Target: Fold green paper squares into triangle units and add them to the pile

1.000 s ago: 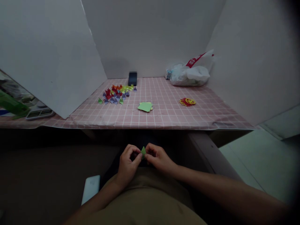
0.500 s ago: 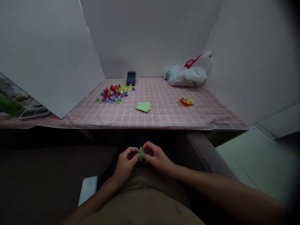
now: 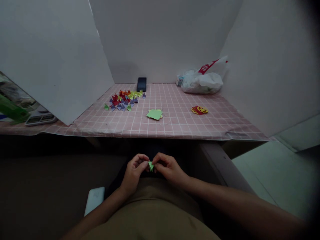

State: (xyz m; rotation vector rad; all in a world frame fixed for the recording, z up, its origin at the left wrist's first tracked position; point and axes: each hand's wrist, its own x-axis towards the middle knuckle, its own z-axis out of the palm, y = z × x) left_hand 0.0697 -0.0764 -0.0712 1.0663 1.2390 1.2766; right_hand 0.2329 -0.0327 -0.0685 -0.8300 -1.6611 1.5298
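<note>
Dim light falls on pale walls [image 3: 165,40], a pink-checked table [image 3: 180,127] and greyish floor [image 3: 265,173].

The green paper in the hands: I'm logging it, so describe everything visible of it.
The small green paper looks thin and folded, with a broad upper edge and points facing down. The left hand and right hand pinch it from either side, nearer the camera than the table. Finer creases are too small to tell.

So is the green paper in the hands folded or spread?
Folded. The green paper between the fingers is a small pointed shape, unlike the flat green sheet on the table.
</note>
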